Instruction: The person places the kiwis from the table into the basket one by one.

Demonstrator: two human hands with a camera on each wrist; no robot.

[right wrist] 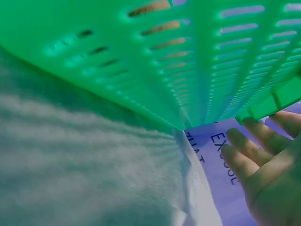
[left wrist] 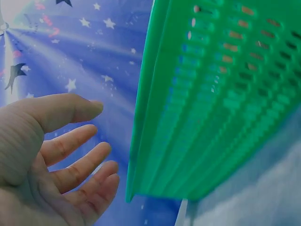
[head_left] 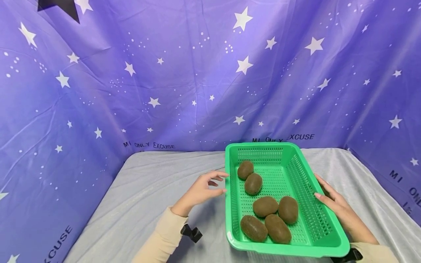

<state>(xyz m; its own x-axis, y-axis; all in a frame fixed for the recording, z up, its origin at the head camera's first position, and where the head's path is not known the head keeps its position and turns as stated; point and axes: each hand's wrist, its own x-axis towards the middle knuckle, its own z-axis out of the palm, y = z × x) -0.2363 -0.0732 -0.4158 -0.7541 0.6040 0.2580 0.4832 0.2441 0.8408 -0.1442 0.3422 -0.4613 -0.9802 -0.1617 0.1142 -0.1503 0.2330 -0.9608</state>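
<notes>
A green perforated plastic basket (head_left: 269, 249) sits on the cloth-covered table, with several brown oval kiwifruits (head_left: 265, 206) inside. Two of the kiwifruits lie toward its far left; the others cluster near its front. My left hand (head_left: 204, 190) is beside the basket's left rim, thumb and fingers apart and loosely bent. The left wrist view shows a gap between this hand (left wrist: 70, 160) and the basket wall (left wrist: 160, 141). At the right rim, my right hand (head_left: 342, 212) holds the basket, thumb over the edge. Fingers of that hand (right wrist: 273, 174) reach under the rim in the right wrist view.
Grey-white cloth (head_left: 131, 197) covers the table. Purple curtains (head_left: 197, 73) with white stars and printed lettering stand behind and at both sides. The basket's far edge is close to the back curtain. A black wrist mount (head_left: 192, 233) hangs by the left sleeve.
</notes>
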